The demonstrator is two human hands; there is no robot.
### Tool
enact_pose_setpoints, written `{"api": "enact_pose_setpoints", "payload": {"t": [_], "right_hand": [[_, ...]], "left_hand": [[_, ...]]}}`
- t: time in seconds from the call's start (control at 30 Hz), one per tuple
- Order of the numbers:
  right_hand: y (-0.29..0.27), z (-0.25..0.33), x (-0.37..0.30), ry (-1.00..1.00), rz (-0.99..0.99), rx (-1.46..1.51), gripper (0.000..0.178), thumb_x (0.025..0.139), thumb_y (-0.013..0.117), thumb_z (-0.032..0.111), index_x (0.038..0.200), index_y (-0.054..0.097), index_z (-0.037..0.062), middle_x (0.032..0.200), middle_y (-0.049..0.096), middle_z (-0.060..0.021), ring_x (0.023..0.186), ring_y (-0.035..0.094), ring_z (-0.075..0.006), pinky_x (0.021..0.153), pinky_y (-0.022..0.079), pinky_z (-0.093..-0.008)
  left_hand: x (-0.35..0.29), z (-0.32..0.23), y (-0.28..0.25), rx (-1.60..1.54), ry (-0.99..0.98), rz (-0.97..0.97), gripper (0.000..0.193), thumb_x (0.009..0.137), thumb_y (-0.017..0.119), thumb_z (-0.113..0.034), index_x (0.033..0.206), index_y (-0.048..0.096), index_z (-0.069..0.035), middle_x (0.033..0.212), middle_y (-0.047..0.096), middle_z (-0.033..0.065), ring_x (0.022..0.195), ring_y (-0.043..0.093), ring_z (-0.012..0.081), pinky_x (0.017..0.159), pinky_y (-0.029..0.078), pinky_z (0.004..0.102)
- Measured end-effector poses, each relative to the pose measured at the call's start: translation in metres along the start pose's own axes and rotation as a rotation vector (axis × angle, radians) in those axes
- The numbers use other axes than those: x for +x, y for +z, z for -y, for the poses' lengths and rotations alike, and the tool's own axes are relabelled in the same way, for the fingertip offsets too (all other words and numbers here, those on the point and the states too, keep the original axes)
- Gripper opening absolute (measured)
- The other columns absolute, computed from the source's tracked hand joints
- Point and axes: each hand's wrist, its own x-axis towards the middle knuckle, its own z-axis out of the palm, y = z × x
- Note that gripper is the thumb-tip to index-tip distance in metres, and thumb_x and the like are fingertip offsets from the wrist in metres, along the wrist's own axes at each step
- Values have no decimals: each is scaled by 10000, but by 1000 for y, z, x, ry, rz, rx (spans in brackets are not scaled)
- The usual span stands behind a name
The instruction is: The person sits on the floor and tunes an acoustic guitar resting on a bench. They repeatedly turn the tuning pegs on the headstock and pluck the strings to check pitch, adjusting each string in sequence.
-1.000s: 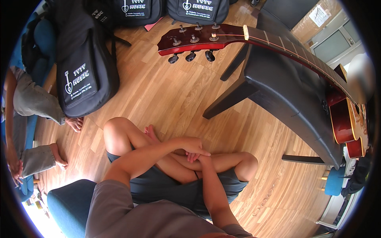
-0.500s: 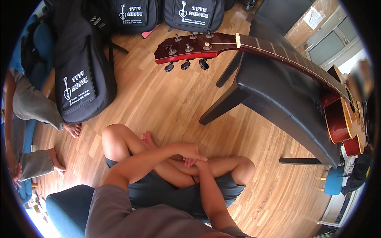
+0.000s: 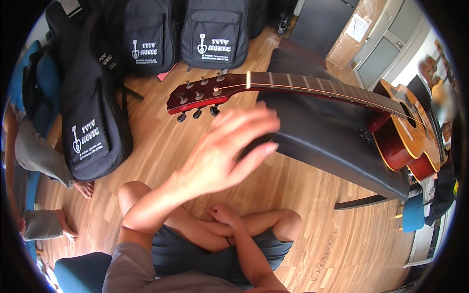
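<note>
My left hand (image 3: 222, 151) is raised in front of me, blurred at the fingertips, with its fingers stretched out, thumb apart and nothing in it. It is nearest to the headstock (image 3: 200, 95) of an acoustic guitar and to the front corner of a black padded bench (image 3: 317, 132), touching neither as far as I can see. The guitar (image 3: 410, 134) has a dark red side and a light top; it lies across the bench, headstock overhanging to the left. One copper-coloured string runs along its neck. Low on my crossed legs rests my right hand (image 3: 223, 214), its fingers loosely curled, no object visible in them.
Black guitar bags (image 3: 95, 127) stand at the left and far side. At the left edge sits another person, whose bare foot (image 3: 84, 189) shows. A blue stool (image 3: 413, 217) is at the right, and a taped carton (image 3: 354, 34) stands at the back.
My left hand has lifted off my right hand and moved up and forward toward the guitar's headstock. The right hand stays on my legs. The view has shifted slightly.
</note>
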Motion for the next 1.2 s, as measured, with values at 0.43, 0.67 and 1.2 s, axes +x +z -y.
{"api": "enact_pose_setpoints", "payload": {"t": [0.43,0.67,1.2], "right_hand": [[11,-11,12,-72,-19,-96,528,1013,610,516,867,784,39,779,740,-158,727,705,-318,704,537,-446],[20,-12,13,-96,-50,-161,524,985,623,543,910,797,54,870,757,-176,838,721,-373,774,543,-480],[8,-3,18,-53,128,-71,583,948,685,529,1020,766,-44,1052,756,-256,962,730,-413,859,563,-496]], "left_hand": [[83,-27,72,627,57,-21,518,971,734,-377,1262,690,49,1217,627,147,1100,607,337,959,498,462],[118,-52,117,687,168,48,519,970,733,-367,1246,691,70,1191,619,135,1075,610,310,894,530,430],[232,-106,228,498,378,273,296,1050,562,-199,1074,707,57,1101,649,191,1089,629,354,925,542,470]]}}
